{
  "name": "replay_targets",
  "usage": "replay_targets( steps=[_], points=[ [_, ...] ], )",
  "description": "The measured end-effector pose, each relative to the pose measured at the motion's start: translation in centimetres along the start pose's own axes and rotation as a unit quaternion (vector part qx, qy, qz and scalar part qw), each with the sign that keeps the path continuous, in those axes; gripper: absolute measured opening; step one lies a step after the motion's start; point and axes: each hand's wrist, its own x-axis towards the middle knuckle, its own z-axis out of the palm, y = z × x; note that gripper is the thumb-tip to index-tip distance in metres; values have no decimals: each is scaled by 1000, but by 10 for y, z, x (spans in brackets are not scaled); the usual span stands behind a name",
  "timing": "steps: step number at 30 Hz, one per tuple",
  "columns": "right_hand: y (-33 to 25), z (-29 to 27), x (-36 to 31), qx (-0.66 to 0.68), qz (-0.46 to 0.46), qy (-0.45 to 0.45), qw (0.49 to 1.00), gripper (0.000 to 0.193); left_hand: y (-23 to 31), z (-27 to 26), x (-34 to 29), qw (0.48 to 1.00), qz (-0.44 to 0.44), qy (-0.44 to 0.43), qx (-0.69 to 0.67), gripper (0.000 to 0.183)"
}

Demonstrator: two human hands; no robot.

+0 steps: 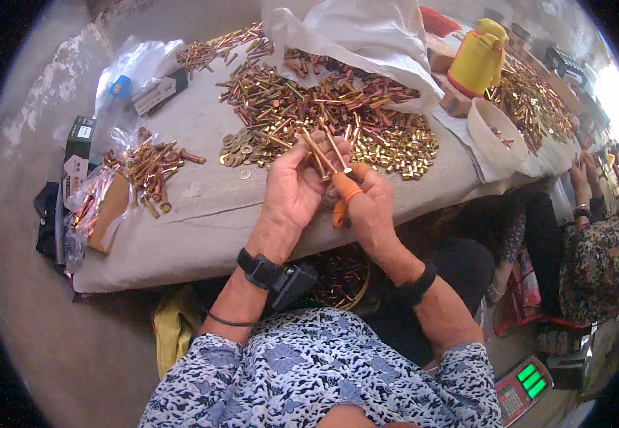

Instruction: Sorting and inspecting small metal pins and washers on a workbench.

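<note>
My left hand [297,180] is closed around several long copper-coloured bolts [316,150], which stick out past its fingers. With orange finger covers on thumb and finger, my right hand [372,203] meets it and pinches a bolt [334,146] near its lower end. Just beyond both hands lies a heap of loose bolts [267,100] on the cloth-covered table [202,235]. Small brass-coloured nuts [402,150] spread to the right of my fingers. Flat round washers [239,148] lie to the left. Part of what the fingers grip is hidden.
A separate pile of bolts [154,167] lies at left beside a bagged cardboard box [110,214]. White sacking [352,36] covers the back. At right stand a white bowl [491,143] and a yellow flask [475,64]. Another person's hands [582,175] work farther right.
</note>
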Motion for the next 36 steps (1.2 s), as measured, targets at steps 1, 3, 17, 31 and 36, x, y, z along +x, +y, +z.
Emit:
replay_targets(
  steps=[1, 3, 17, 31, 36],
  points=[
    [3, 2, 1, -56, -23, 16, 998, 22, -2, 0, -1, 1000, 0, -1, -15, 36],
    [6, 2, 2, -137, -75, 34, 987, 22, -5, -2, -3, 999, -7, -9, -38, 34],
    [1, -10, 6, -453, -373, -54, 808, 15, -3, 0, -15, 989, -30, 22, 144, 15],
    [-12, -29, 14, -242, -280, 44, 928, 21, 11, 10, -34, 938, -127, -46, 319, 17],
    [-39, -9, 2, -283, -44, -83, 955, 26, 7, 15, -40, 913, -139, -72, 376, 14]
  ],
)
